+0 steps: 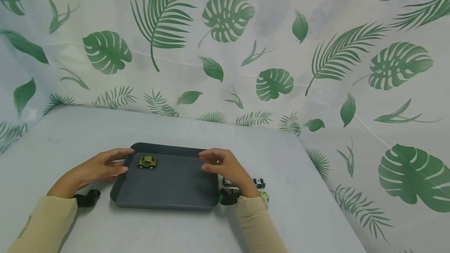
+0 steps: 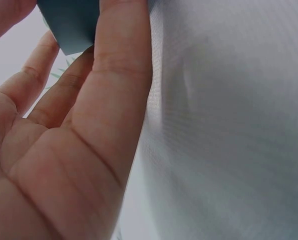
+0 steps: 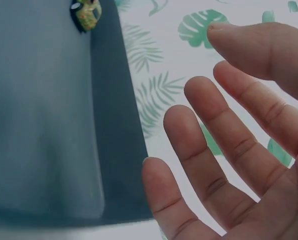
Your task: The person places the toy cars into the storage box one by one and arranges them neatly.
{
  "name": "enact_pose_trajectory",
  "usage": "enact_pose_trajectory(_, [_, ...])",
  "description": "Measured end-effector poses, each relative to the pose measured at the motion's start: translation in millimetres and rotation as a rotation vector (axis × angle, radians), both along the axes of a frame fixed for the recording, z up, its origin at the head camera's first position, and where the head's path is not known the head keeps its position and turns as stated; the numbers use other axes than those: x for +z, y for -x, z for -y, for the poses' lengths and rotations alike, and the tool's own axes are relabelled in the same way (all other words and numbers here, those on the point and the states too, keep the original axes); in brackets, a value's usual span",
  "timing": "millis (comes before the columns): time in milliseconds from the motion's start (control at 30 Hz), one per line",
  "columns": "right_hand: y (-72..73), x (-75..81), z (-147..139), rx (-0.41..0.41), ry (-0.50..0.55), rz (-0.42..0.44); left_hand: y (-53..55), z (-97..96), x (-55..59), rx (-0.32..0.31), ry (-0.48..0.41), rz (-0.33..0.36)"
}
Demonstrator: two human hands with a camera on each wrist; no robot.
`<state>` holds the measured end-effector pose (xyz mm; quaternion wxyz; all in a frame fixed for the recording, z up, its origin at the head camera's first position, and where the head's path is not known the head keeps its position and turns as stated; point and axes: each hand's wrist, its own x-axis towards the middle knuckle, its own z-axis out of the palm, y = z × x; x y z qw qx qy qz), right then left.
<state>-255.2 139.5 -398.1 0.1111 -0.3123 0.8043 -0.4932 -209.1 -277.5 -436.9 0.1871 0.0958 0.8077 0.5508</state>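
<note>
Flanking the grey tray [image 1: 168, 188] near ten and two o'clock, the left hand [image 1: 102, 166] and right hand [image 1: 225, 165] are held open, fingers loose, seemingly so both sides can be steadied; left contact can't be judged. At the tray's ten, a camouflage car [image 1: 147, 162] is parked. Outside, at three, more toy cars [image 1: 259, 183] are half blocked by the right wrist [image 1: 248, 188].

On my remote feed, pale walls [image 1: 242, 83], perhaps hung fabric, printed with green leaves [image 1: 228, 16], rise behind and beside a whitish tabletop [image 1: 270, 151] in soft light.
</note>
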Motion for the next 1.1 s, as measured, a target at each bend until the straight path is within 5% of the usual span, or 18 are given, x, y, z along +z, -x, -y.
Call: enact_pose_trajectory(1100, [-7.6,3.5,-44.6,-0.038,-0.024,0.018,-0.3,-0.4,-0.1,0.003,0.003,0.011])
